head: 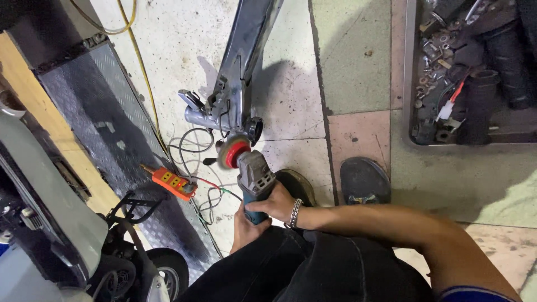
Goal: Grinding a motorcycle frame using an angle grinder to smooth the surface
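On the floor (358, 67): a person is crouching over pale, stained tiles, both feet planted, and is looking down at the work.
Angle grinder (254, 182): it is lying low in front of the knees, grey head and teal body, pointing away from the person toward a metal frame.
Disc (234, 151): the red-centred abrasive wheel is sitting right at the lower end of the frame, touching it or just short of it; which one cannot be told.
Right hand (277, 204): it is wrapping closed around the teal body of the grinder from the right side, with a chain bracelet showing at the wrist.
Left hand (244, 226): it is gripping the rear end of the same tool from below and behind, fingers curled shut on it.
Metal frame (246, 50): a grey, bare frame is lying on the floor and running up out of view, with a short tube at its near end.
Orange power strip (174, 183): it is resting to the left of the grinder, with thin wires looping around it.
Yellow cable (142, 72): it is trailing along the edge of a checker-plate ramp (106, 128).
Parts tray (411, 84): it is sitting at the upper right, well apart from the hands, holding bolts, black hoses and small fittings.
Shoes (363, 180): they are standing just beyond the right forearm.
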